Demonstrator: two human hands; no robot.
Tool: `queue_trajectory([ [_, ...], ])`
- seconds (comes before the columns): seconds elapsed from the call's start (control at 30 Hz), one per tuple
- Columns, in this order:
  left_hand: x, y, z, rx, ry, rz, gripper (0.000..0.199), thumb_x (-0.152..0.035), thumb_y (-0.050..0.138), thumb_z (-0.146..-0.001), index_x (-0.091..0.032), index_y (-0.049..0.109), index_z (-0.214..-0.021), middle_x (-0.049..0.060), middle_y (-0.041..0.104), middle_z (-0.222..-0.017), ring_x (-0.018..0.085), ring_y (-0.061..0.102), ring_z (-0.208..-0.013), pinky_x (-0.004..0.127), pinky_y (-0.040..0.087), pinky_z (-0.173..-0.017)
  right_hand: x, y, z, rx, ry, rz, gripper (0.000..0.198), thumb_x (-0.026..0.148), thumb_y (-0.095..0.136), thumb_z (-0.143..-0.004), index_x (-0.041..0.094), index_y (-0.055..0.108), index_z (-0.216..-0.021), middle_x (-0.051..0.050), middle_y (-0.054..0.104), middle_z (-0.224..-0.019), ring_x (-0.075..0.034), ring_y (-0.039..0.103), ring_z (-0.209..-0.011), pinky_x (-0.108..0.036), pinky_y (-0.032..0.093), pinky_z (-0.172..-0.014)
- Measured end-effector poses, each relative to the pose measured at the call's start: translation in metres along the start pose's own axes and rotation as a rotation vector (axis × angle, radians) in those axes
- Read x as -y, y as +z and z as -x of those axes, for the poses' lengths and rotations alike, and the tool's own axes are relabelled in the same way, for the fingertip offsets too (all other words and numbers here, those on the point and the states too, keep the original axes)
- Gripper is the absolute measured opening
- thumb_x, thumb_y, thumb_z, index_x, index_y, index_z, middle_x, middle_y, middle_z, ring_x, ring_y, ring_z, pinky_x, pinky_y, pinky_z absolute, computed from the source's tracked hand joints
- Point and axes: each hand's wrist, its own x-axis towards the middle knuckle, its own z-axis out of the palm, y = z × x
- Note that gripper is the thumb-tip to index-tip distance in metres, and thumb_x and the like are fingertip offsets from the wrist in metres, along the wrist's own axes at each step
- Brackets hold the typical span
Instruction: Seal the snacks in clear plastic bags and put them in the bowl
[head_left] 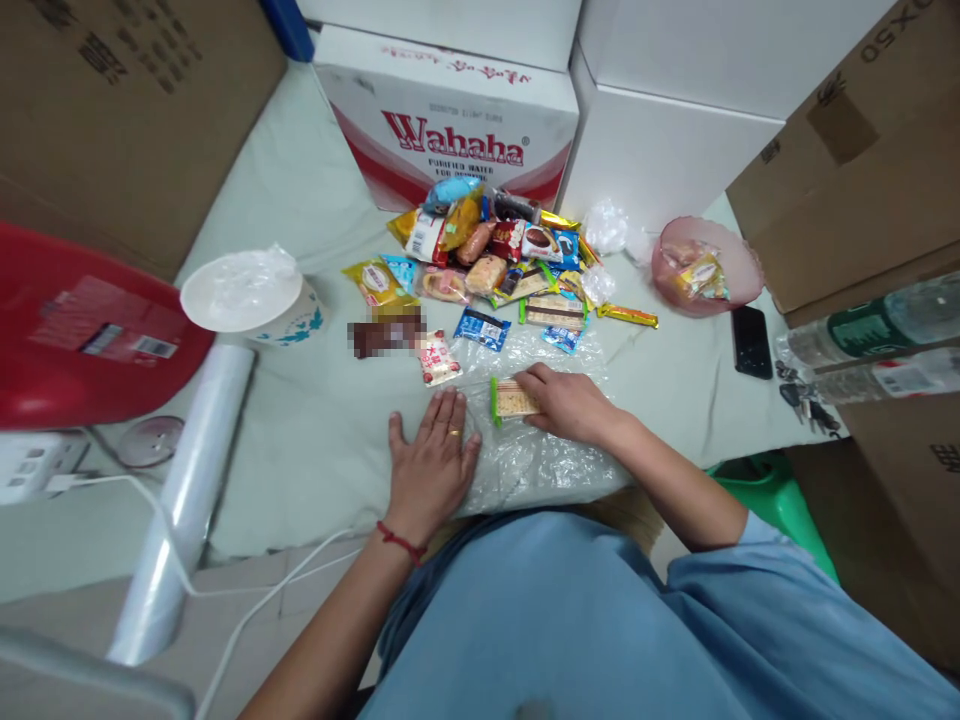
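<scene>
My left hand [429,462] lies flat with its fingers stretched out, at the left edge of a clear plastic sheet [536,462] spread on the table. Over that sheet, my right hand [568,405] has its fingers closed on one end of a wrapped cracker pack [513,399] with a green edge. A small white and red packet [438,358] lies just beyond my left fingertips. Farther back sits a heap of wrapped snacks, among them a similar cracker pack [553,311], a dark blue packet [482,329] and a yellow packet [381,284].
A Wahaha carton [457,130] stands behind the snacks. At the left are a paper tub [259,300], a plastic film roll [184,500] and a red container [90,340]. A pink bowl [667,270], phone [751,342], keys [804,405] and plastic bottles [877,325] are at the right.
</scene>
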Motion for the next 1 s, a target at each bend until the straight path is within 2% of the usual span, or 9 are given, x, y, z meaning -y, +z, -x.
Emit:
queue_trajectory([
  [0.1, 0.008, -0.001, 0.002, -0.019, 0.009, 0.038, 0.065, -0.038, 0.039, -0.108, -0.024, 0.024, -0.17, 0.019, 0.042, -0.169, 0.036, 0.047, -0.153, 0.076, 0.01, -0.127, -0.017, 0.008, 0.02, -0.099, -0.075, -0.119, 0.064, 0.035, 0.068, -0.1, 0.023, 0.042, -0.157, -0.016, 0.045, -0.163, -0.031, 0.069, -0.118, -0.042, 0.059, -0.088],
  [0.2, 0.019, -0.01, 0.007, -0.101, 0.069, 0.112, 0.069, -0.035, 0.046, -0.107, -0.028, 0.02, -0.171, 0.019, 0.036, -0.172, 0.035, 0.044, -0.156, 0.069, 0.02, -0.128, -0.038, 0.018, 0.061, -0.247, -0.166, -0.233, 0.044, 0.039, 0.059, -0.106, 0.021, 0.054, -0.146, -0.016, 0.061, -0.145, -0.029, 0.066, -0.122, -0.044, 0.059, -0.094],
  [0.27, 0.026, -0.02, 0.012, -0.112, 0.203, 0.179, 0.073, -0.03, 0.051, -0.104, -0.032, 0.021, -0.171, 0.014, 0.038, -0.172, 0.032, 0.039, -0.159, 0.063, 0.022, -0.13, -0.047, 0.031, 0.09, -0.291, -0.228, -0.271, 0.038, 0.044, 0.062, -0.105, 0.02, 0.062, -0.135, -0.015, 0.07, -0.128, -0.029, 0.066, -0.117, -0.046, 0.058, -0.096],
  [0.4, 0.039, -0.035, 0.024, 0.101, 0.493, 0.275, 0.078, -0.034, 0.062, -0.099, -0.03, 0.027, -0.168, 0.012, 0.048, -0.167, 0.029, 0.04, -0.158, 0.057, 0.018, -0.133, -0.05, 0.069, 0.132, -0.299, -0.241, -0.269, 0.042, 0.043, 0.071, -0.099, 0.02, 0.066, -0.134, -0.017, 0.068, -0.135, -0.033, 0.061, -0.127, -0.054, 0.055, -0.105],
  [0.53, 0.05, -0.033, 0.027, 0.202, 0.542, 0.263, 0.056, -0.037, 0.065, -0.098, -0.027, 0.053, -0.152, 0.012, 0.054, -0.162, 0.03, 0.048, -0.153, 0.057, 0.02, -0.132, -0.05, 0.089, 0.141, -0.361, -0.194, -0.381, 0.02, 0.027, 0.061, -0.104, 0.023, 0.073, -0.12, -0.014, 0.07, -0.134, -0.029, 0.062, -0.128, -0.051, 0.056, -0.106],
  [0.63, 0.055, -0.03, 0.019, 0.204, 0.474, 0.318, 0.028, -0.029, 0.055, -0.103, -0.03, 0.072, -0.125, 0.006, 0.07, -0.145, 0.025, 0.062, -0.14, 0.055, 0.03, -0.128, -0.058, 0.077, 0.133, -0.369, -0.231, -0.486, 0.019, 0.024, 0.055, -0.107, 0.024, 0.074, -0.113, -0.011, 0.076, -0.12, -0.025, 0.068, -0.114, -0.045, 0.057, -0.1],
  [0.73, 0.052, -0.032, 0.005, 0.157, 0.315, 0.403, 0.027, -0.033, 0.05, -0.106, -0.029, 0.075, -0.116, 0.004, 0.08, -0.124, 0.022, 0.073, -0.12, 0.049, 0.041, -0.122, -0.071, 0.05, 0.118, -0.372, -0.241, -0.544, 0.021, 0.031, 0.054, -0.108, 0.023, 0.074, -0.108, -0.008, 0.078, -0.101, -0.021, 0.071, -0.095, -0.038, 0.057, -0.091],
  [0.87, 0.039, -0.038, -0.025, 0.046, 0.008, 0.454, 0.037, -0.049, 0.048, -0.105, -0.025, 0.076, -0.102, 0.004, 0.082, -0.104, 0.024, 0.075, -0.1, 0.04, 0.056, -0.101, -0.091, 0.016, 0.084, -0.358, -0.057, -0.606, 0.03, 0.043, 0.055, -0.106, 0.02, 0.075, -0.103, -0.004, 0.076, -0.088, -0.018, 0.067, -0.079, -0.028, 0.052, -0.075],
  [1.0, 0.026, -0.033, -0.056, -0.077, -0.198, 0.362, 0.039, -0.05, 0.049, -0.101, -0.022, 0.075, -0.091, 0.006, 0.08, -0.089, 0.023, 0.072, -0.082, 0.035, 0.057, -0.081, -0.104, 0.007, 0.042, -0.287, 0.119, -0.521, 0.031, 0.04, 0.054, -0.102, 0.017, 0.075, -0.098, -0.003, 0.073, -0.081, -0.017, 0.062, -0.072, -0.025, 0.043, -0.07],
])
